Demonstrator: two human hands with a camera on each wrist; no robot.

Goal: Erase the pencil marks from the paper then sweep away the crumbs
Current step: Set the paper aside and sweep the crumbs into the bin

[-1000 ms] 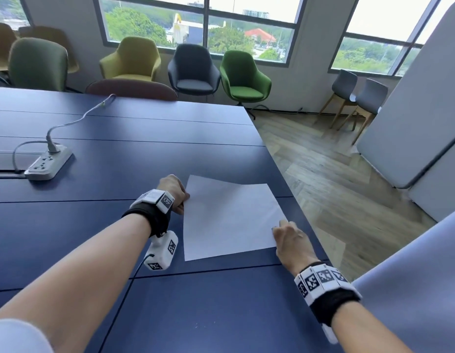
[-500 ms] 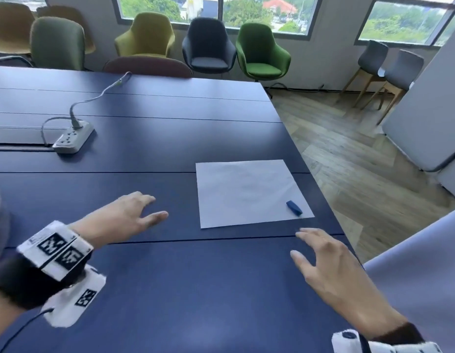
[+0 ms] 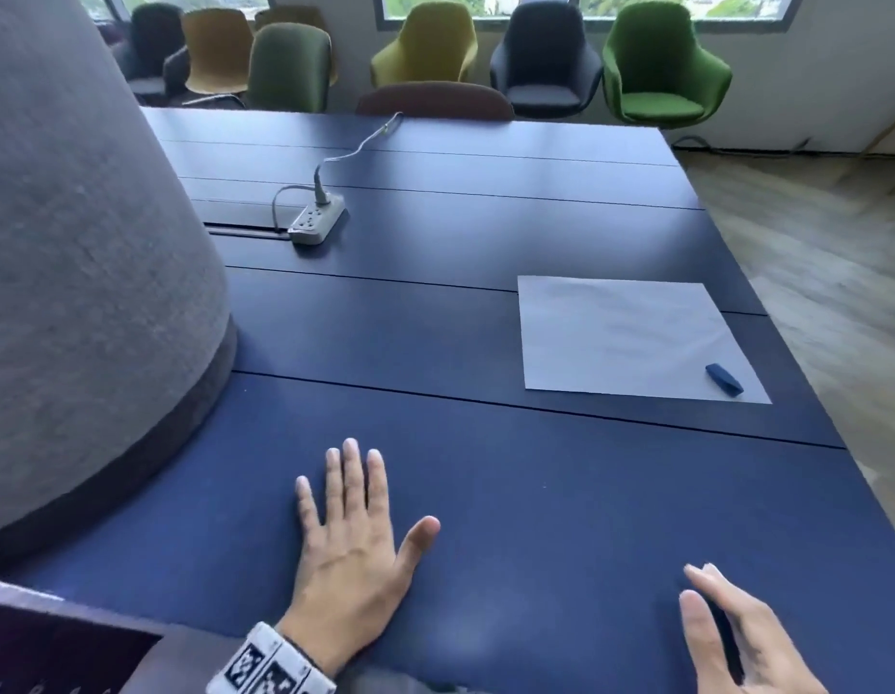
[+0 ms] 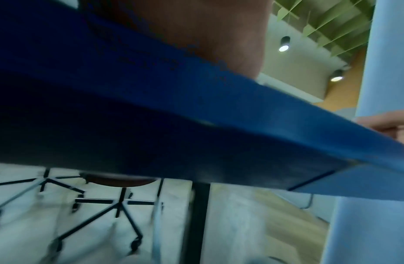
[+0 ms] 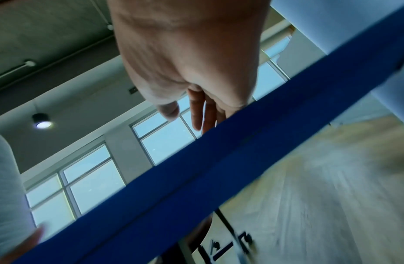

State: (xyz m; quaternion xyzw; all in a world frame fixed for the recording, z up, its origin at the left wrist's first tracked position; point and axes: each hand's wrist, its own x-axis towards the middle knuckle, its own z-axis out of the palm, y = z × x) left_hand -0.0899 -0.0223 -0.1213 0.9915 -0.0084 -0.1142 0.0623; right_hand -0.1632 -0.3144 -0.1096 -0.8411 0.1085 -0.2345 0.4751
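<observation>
A white sheet of paper (image 3: 630, 338) lies flat on the dark blue table (image 3: 435, 343), toward its right edge. A small dark blue eraser (image 3: 724, 379) rests on the paper's near right corner. My left hand (image 3: 355, 533) lies flat on the table near the front edge, fingers straight and spread, well left of and nearer than the paper. My right hand (image 3: 730, 633) hovers at the lower right with fingers extended, holding nothing. Both hands are apart from paper and eraser. In the right wrist view my right hand (image 5: 192, 75) shows above the table edge (image 5: 219, 160). No pencil marks are discernible.
A grey power strip (image 3: 316, 221) with its cable lies at the back left of the table. A grey fabric mass (image 3: 84, 242) fills the left of the head view. Chairs (image 3: 660, 67) line the far wall. The table's right edge drops to wooden floor (image 3: 836, 242).
Both hands have left the paper and pulled back toward the table's near edge. The eraser, earlier under my right hand, now lies free on the paper. The view has shifted left.
</observation>
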